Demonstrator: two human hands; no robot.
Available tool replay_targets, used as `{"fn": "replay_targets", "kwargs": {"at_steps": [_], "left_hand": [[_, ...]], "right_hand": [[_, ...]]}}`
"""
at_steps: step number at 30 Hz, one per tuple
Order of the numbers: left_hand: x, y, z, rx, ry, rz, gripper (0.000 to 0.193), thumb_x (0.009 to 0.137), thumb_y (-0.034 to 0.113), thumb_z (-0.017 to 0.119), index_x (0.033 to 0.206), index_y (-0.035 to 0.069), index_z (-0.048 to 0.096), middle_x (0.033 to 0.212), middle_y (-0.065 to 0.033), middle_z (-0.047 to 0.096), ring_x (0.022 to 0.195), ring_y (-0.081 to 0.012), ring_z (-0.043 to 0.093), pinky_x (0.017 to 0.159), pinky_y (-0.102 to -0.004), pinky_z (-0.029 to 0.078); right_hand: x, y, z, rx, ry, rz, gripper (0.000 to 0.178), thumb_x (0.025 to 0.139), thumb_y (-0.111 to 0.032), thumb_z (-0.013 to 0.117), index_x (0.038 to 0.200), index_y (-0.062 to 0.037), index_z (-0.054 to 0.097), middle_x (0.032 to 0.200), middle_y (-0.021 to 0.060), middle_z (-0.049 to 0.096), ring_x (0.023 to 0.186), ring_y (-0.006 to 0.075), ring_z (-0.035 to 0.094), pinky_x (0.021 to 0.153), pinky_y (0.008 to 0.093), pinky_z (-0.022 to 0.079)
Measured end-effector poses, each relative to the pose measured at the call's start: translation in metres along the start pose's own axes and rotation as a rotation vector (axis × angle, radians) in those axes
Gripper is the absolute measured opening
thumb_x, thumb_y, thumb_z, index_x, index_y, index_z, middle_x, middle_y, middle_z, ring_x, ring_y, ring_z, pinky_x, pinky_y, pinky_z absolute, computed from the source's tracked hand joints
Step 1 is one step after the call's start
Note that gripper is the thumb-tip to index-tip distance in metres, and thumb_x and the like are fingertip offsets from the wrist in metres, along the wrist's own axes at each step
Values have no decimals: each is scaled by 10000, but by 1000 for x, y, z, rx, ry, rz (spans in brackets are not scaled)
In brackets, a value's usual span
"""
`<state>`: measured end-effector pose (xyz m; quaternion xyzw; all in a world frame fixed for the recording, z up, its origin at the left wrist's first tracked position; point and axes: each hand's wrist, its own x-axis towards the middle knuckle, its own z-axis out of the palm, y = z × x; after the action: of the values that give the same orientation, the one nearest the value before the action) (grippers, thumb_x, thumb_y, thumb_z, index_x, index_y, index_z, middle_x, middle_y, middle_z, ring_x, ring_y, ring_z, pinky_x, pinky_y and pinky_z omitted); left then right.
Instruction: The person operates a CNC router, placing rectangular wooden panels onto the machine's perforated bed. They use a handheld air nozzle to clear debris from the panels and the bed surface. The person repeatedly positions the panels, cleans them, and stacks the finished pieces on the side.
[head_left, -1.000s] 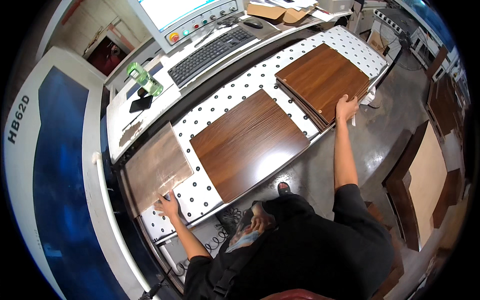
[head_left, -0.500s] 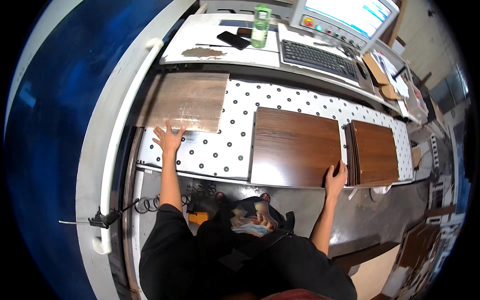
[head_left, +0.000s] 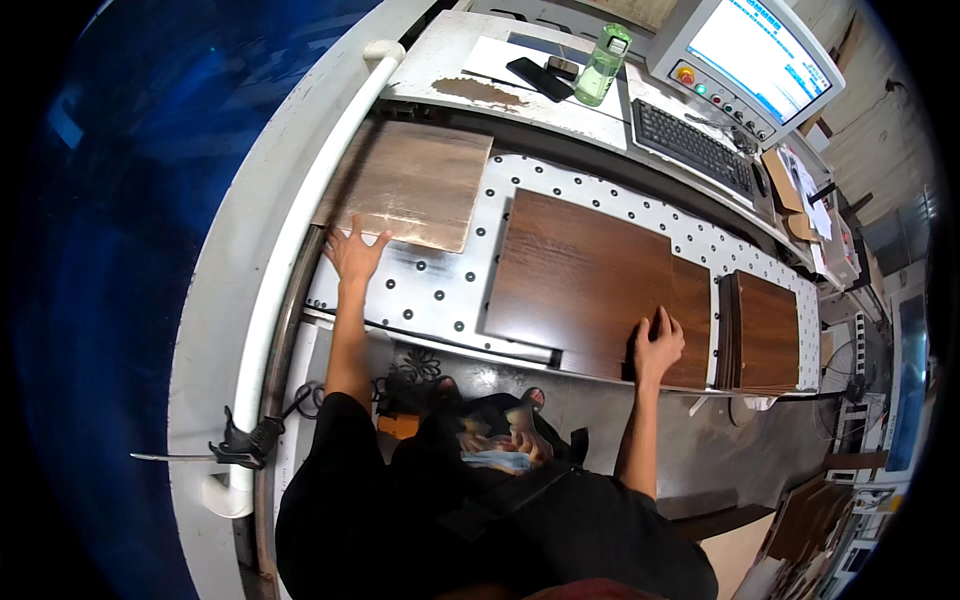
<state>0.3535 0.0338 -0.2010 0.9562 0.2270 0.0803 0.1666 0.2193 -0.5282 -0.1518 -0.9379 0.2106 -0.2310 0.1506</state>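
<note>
My left hand is open, its spread fingertips touching the near edge of a worn, lighter brown board at the left of the table. To the right lies a dark brown wood-grain panel, slightly turned and shifted left over another dark panel, which shows at its right. My right hand has its bent fingers on the top panel's right edge near the front corner, thumb toward the panel. Part of the grip is hidden.
A white table with black dots carries the panels; a stack of smaller brown panels stands at its right. Behind are a keyboard, a monitor, a green bottle and a phone. A white rail runs along the left.
My right hand has moved left with the top dark panel, which has turned slightly and uncovered the panel beneath it. My left hand stays at the lighter board's edge. The view has shifted.
</note>
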Motion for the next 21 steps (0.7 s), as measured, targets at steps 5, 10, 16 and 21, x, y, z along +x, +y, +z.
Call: {"fn": "replay_targets", "kwargs": {"at_steps": [5, 10, 16, 21], "left_hand": [[14, -8, -28, -218, -201, -12, 855, 880, 715, 560, 1501, 132, 486, 1506, -354, 390, 1425, -497, 340, 1173, -622, 212], [-6, -10, -46, -273, 176, 11, 848, 959, 609, 540, 1527, 0, 379, 1519, -341, 385, 1468, -477, 286, 1197, -572, 210], [-66, 17, 1, -302, 123, -119, 1055, 949, 638, 530, 1525, -166, 164, 1599, -398, 92, 1514, -522, 18, 1214, -614, 49], [-59, 55, 8, -216, -110, -95, 1124, 930, 654, 538, 1512, -203, 103, 1596, -414, -55, 1511, -495, -147, 1195, -611, -96]], "right_hand": [[-9, -120, 35, 123, 19, -63, 432, 847, -283, 714, 1241, -107, 691, 1295, 274, 549, 1218, 451, 492, 1030, 547, 403], [-21, -204, 41, 644, -401, -262, 432, 879, -224, 681, 1271, -44, 653, 1416, 309, 504, 1353, 456, 438, 1145, 498, 353], [-86, -211, 52, 611, -665, -398, 448, 846, -206, 700, 1259, -37, 661, 1453, 350, 439, 1394, 473, 391, 1174, 515, 319], [-100, -197, 46, 376, -724, -681, 568, 863, -236, 734, 1390, -98, 577, 1555, 307, 329, 1471, 482, 267, 1219, 531, 243]]}}
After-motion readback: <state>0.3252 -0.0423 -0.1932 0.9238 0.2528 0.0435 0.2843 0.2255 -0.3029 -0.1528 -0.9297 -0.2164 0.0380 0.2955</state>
